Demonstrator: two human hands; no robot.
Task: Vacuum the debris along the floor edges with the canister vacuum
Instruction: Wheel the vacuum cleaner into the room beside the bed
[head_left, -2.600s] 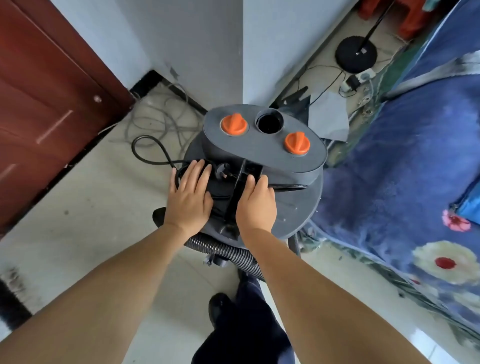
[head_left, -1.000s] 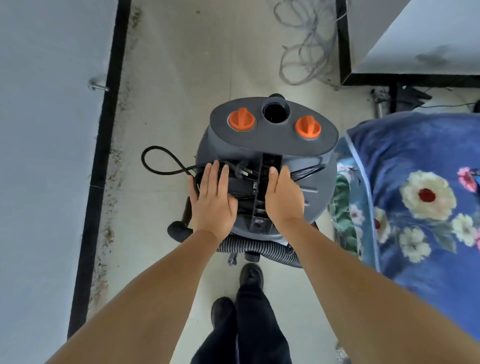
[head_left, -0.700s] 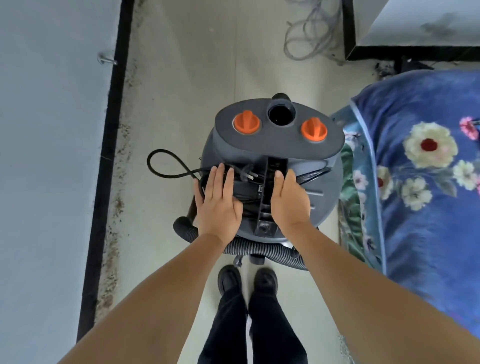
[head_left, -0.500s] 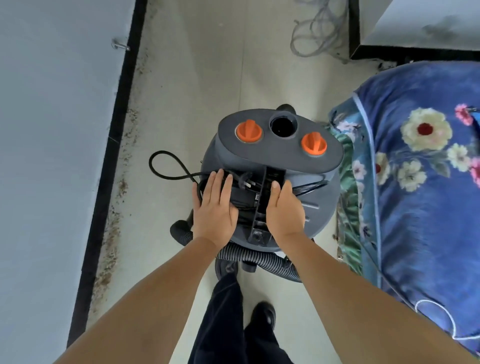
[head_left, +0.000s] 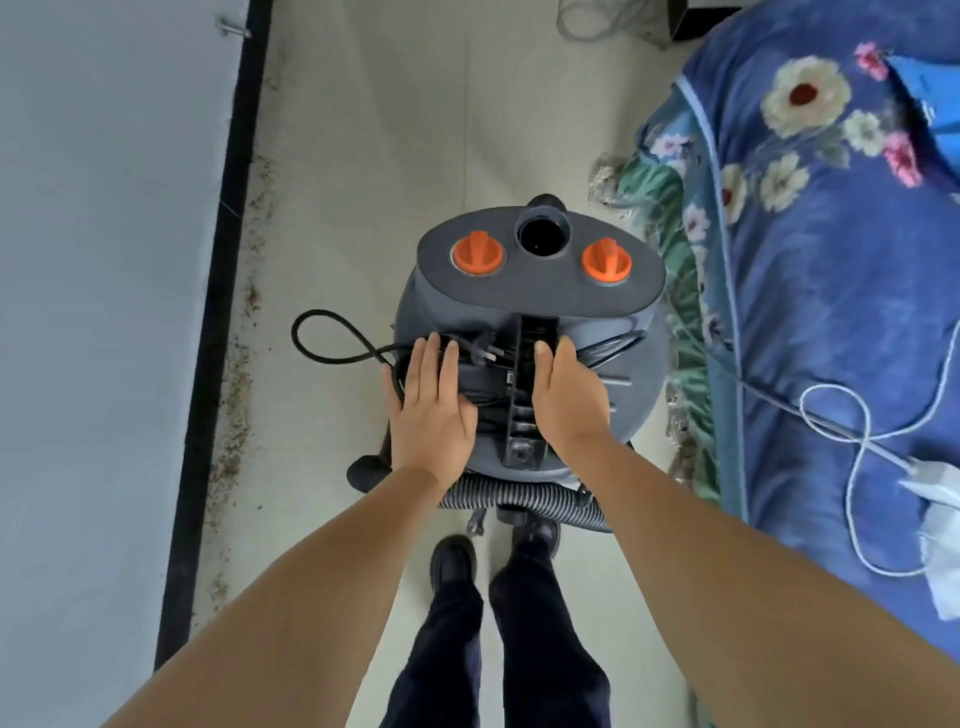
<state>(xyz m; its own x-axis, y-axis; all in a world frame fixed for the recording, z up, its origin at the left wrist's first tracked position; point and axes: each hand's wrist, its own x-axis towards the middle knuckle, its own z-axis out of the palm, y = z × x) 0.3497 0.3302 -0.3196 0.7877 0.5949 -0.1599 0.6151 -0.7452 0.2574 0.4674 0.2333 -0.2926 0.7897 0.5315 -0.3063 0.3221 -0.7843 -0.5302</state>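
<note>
Grey canister vacuum (head_left: 530, 306) sits under both hands, left (head_left: 431, 410) and right (head_left: 569, 400), resting flat, fingers extended.

Both your bare arms reach forward and down, nearly straight, drawing closer together toward the canister vacuum (head_left: 530, 332) in front of you. Your left hand (head_left: 431, 410) lies palm down on the vacuum's near left side, fingers extended and held close together, pointing away from you, thumb spread to the left. Your right hand (head_left: 566, 400) lies palm down on its near right side, fingers straight and together, the index finger alongside the dark central handle. Neither hand is curled around anything; both rest flat. Below the vacuum, your two legs in dark trousers stand side by side, shoes pointing toward it
</note>
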